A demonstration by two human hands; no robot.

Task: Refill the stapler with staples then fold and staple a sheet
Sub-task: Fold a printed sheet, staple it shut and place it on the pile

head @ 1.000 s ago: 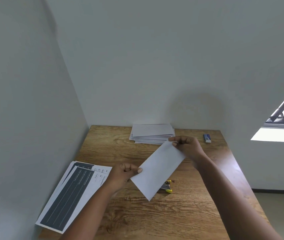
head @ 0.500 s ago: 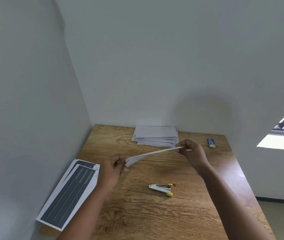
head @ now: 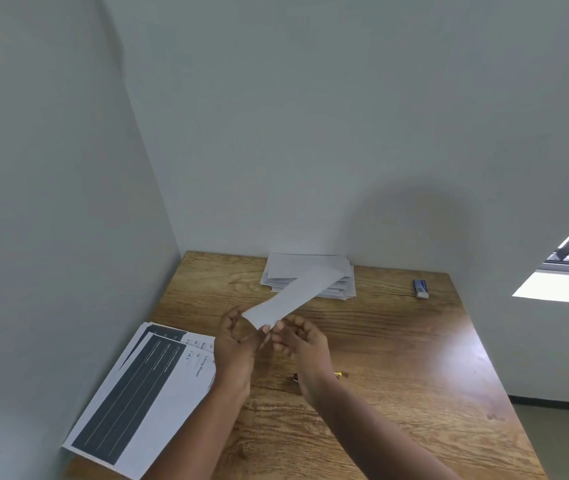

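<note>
White paper, folded into a long narrow strip [head: 293, 295], hangs in the air over the wooden counter [head: 397, 341], and from the head view, the only one I have, it slants up and away toward the stack of folded sheets [head: 311, 277] by the back wall. My left hand [head: 238, 336] pinches its near end between thumb and fingertips. My right hand [head: 302, 341] sits just beside that same end with the fingers loosely curled; whether it grips the strip or only brushes it I cannot tell, since the fingers blur.

To do this step well, I judge I should keep the layers flush at the near end, with the left pinch close to the edge so nothing fans out. The stapler [head: 336, 375] lies on the counter under my right wrist, mostly hidden, only a yellow tip and a dark end showing. I would free the right hand for it and bring the strip's corner squarely into its mouth.

Printed sheets [head: 144, 386] lie at the left edge, and a small blue box [head: 421, 288] sits far right.
</note>
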